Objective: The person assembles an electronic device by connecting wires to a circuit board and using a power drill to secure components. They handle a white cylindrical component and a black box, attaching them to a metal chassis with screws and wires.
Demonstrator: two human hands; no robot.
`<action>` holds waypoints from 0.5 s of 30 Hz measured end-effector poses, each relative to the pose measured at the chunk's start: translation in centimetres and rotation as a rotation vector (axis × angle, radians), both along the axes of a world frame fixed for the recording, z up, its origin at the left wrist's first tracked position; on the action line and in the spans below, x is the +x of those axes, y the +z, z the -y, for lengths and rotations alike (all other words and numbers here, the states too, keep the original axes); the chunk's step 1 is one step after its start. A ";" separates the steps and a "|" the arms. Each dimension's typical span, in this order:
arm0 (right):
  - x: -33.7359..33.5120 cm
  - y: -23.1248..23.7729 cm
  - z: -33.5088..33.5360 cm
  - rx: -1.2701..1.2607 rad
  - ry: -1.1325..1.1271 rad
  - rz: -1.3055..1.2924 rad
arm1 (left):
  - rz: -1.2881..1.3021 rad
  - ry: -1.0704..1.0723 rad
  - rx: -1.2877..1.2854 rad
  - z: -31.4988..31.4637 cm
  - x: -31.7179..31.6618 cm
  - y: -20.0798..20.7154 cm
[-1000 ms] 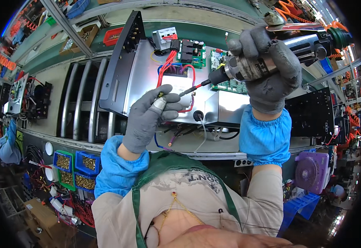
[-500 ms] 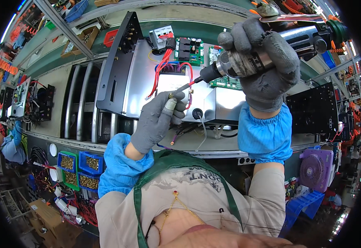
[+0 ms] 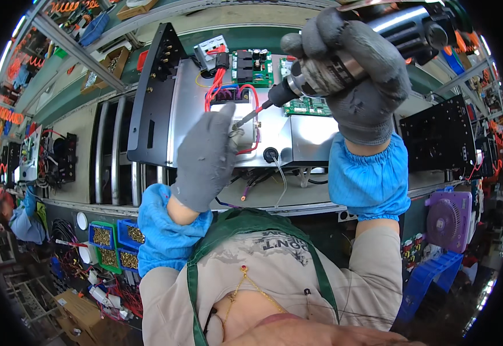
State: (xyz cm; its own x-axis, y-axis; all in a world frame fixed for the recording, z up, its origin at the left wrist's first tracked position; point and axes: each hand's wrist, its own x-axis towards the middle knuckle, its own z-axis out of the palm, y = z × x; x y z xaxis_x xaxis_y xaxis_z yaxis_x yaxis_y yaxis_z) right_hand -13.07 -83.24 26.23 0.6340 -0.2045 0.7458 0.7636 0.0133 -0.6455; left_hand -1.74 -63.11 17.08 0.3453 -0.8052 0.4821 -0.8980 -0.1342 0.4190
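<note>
My right hand, in a grey glove, grips a pneumatic screwdriver held slanting down to the left. Its long bit reaches the fingertips of my left hand. That gloved hand is closed at the bit's tip, and whatever it pinches is hidden. Both hands are over an open metal chassis with a black upright panel on its left. Just behind the left fingers sits a white block with red wires around it. Green circuit boards lie farther back.
Metal rollers run left of the chassis. Bins of brass screws stand at the lower left. At the right are another black panel, a purple fan and a blue crate. A person is at the far left.
My left hand has moved up over the white block, and the bit's tip has moved with it. The screwdriver and my right hand have shifted slightly left and up.
</note>
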 end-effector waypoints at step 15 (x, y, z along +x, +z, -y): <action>2.5 -3.4 -2.5 0.025 -0.459 -0.516 | 0.067 0.033 0.162 0.0 1.6 -0.3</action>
